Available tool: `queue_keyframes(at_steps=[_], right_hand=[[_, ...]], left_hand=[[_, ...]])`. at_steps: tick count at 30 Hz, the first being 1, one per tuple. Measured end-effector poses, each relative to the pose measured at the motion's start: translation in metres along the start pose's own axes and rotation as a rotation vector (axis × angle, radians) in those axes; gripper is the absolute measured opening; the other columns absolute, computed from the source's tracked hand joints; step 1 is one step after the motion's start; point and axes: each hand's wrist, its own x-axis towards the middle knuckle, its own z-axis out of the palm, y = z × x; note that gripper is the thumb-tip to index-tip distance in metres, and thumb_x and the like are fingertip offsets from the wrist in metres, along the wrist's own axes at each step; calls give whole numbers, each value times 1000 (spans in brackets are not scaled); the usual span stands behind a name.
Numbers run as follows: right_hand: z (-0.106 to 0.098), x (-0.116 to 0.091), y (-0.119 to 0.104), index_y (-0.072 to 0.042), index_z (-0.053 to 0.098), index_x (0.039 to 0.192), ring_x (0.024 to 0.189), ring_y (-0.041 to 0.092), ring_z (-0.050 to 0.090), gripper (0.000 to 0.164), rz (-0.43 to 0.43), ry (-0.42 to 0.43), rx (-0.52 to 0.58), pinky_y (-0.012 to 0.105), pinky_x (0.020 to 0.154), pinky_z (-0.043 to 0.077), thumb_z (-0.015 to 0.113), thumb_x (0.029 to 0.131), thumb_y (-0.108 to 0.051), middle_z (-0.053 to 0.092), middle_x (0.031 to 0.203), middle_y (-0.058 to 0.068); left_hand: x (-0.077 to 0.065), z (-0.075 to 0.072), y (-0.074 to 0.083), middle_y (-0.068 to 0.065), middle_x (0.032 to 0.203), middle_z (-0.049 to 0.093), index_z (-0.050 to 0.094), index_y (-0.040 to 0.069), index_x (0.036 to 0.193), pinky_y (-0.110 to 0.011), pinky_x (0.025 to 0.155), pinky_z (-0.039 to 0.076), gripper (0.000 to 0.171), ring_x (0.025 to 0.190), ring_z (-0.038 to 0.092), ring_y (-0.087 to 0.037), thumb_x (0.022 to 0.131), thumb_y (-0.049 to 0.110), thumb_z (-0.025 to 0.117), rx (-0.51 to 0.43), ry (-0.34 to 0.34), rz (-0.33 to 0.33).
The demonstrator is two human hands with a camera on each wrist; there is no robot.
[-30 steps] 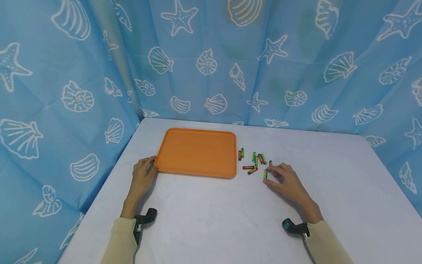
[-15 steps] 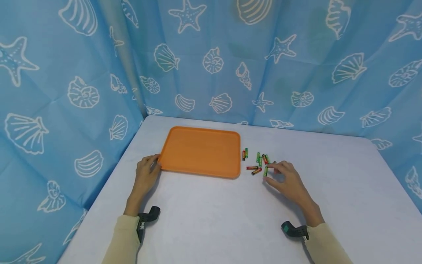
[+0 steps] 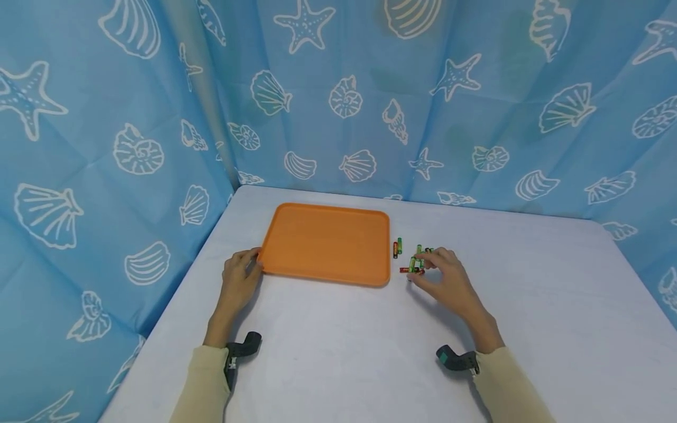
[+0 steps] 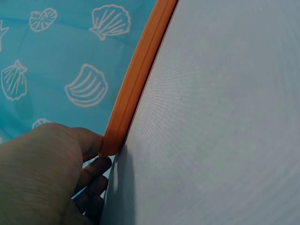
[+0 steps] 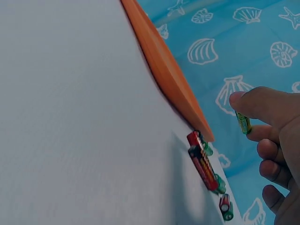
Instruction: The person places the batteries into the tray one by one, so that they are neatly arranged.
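Note:
My right hand point(image 3: 451, 286) pinches a small green battery point(image 5: 243, 123) end to end between thumb and forefinger, held over the table in the right wrist view. Below it lies a loose group of batteries, among them a red and black battery point(image 5: 203, 168); the hand partly covers this group in the head view. My left hand point(image 3: 239, 284) is at the near left corner of an orange tray point(image 3: 325, 242), its thumb and fingertips gripping the rim point(image 4: 133, 77). The tray lies flat, with nothing on it.
A red battery point(image 3: 395, 250) and a green battery point(image 3: 399, 245) lie side by side just right of the tray. White cloth covers the table point(image 3: 338, 346). A blue curtain point(image 3: 317, 135) with white shell prints stands behind and at the left.
My right hand has moved left and slightly farther from me with the green battery, now over the other batteries. The left hand stays at the tray corner. The head view has shifted slightly.

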Motion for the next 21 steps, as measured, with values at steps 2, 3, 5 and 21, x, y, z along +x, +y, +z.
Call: queue_keyframes(at_steps=[2, 3, 5, 21], right_hand=[[2, 3, -4, -6, 67, 123, 95, 24, 46, 45, -7, 7, 17, 41, 78, 39, 82, 84, -25, 55, 97, 10], [3, 4, -5, -6, 67, 123, 95, 25, 46, 45, -16, 14, 23, 42, 78, 39, 82, 84, -24, 56, 97, 10], [5, 6, -8, -5, 68, 121, 95, 25, 47, 44, -28, 25, 30, 42, 79, 39, 83, 83, -23, 56, 97, 10], [15, 19, -27, -5, 68, 122, 95, 23, 48, 45, -59, 10, 25, 41, 77, 42, 82, 84, -23, 55, 94, 10]], left_hand=[[0, 0, 0, -22, 141, 44, 50, 2, 144, -58, 112, 20, 44, 138, 30, -42, 104, 18, 51, 1, 1, -3], [0, 0, 1, -22, 141, 44, 50, 2, 144, -58, 112, 20, 44, 138, 30, -41, 104, 19, 52, -1, 2, -4], [-1, 0, 1, -22, 141, 44, 50, 2, 145, -57, 112, 20, 44, 138, 30, -41, 104, 18, 51, -3, 0, -6], [-1, 1, 0, -20, 141, 46, 49, 4, 146, -57, 112, 21, 44, 139, 30, -38, 104, 17, 51, -1, 0, -17]])
